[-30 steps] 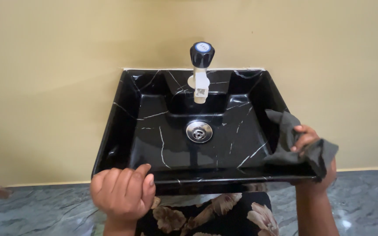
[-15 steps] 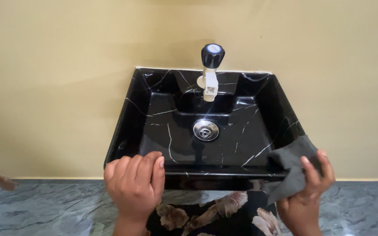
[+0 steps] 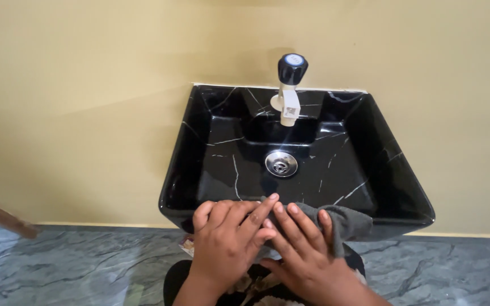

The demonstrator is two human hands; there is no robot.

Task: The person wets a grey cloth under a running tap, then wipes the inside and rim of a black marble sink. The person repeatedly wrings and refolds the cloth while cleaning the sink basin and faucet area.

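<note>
Head view: left hand [image 3: 228, 238] and right hand [image 3: 307, 249], fingers flat, on grey cloth [image 3: 344, 222] over sink [image 3: 404, 170] front rim.

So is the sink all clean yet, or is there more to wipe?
Hard to call it clean, but the black sink looks shiny inside, with no suds or puddles around the drain. At this moment both hands press a grey cloth onto the front rim: the left hand beside the right hand. Whether the tap and the outer sides have been wiped, I can't tell.
</note>
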